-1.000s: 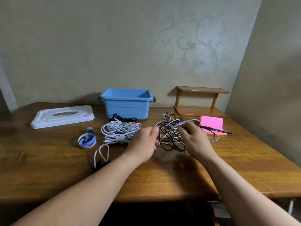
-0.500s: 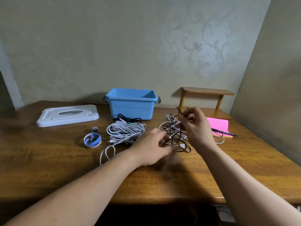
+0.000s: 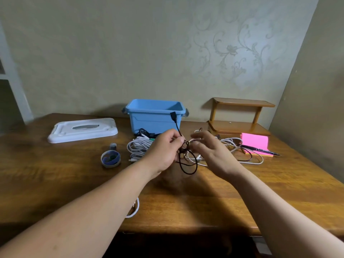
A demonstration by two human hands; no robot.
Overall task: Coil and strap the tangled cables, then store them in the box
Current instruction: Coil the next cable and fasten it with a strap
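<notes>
Bare left hand (image 3: 162,151) and right hand (image 3: 214,155)

Right fingers (image 3: 200,136) blurred — white cable loop (image 3: 135,209) behind left forearm (image 3: 93,211)

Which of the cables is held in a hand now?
The black cable, pinched by the left hand; the white bundle lies apart on the table.

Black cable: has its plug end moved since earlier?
Yes. It has come up and left: the plug now shows against the right rim of the blue box, the left hand pinching the cable below it.
</notes>
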